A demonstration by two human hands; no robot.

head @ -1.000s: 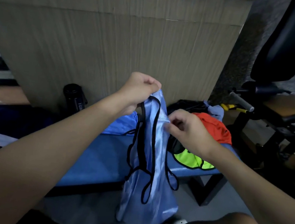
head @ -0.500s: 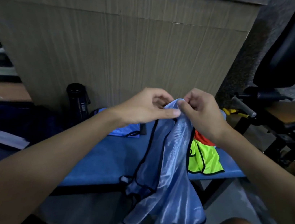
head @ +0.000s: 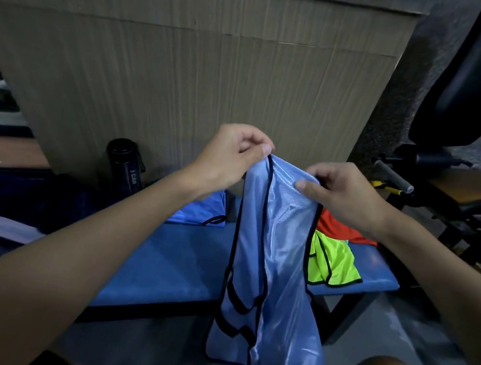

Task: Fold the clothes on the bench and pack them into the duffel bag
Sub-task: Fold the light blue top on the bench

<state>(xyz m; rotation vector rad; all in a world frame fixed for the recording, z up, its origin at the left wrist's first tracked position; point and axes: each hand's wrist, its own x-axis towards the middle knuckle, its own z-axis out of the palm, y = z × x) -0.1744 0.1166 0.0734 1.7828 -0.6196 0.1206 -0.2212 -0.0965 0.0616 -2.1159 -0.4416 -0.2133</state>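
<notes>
The left hand [head: 230,156] and right hand [head: 345,197] pinch the top edge of a pale vest [head: 279,268], which hangs in front of the desk [head: 178,266]. On the desk lie a yellow vest [head: 332,266], a red garment [head: 335,226] and a blue garment [head: 198,210]. A bottle [head: 125,166] stands behind.

light: dim, dark corners | sheen on the vest [head: 278,280] (satiny) | edges: wide-angle bowing

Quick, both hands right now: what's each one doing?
Left hand: pinches the top edge of the light blue bib, holding it up.
Right hand: grips the same bib at its other top corner.
</notes>
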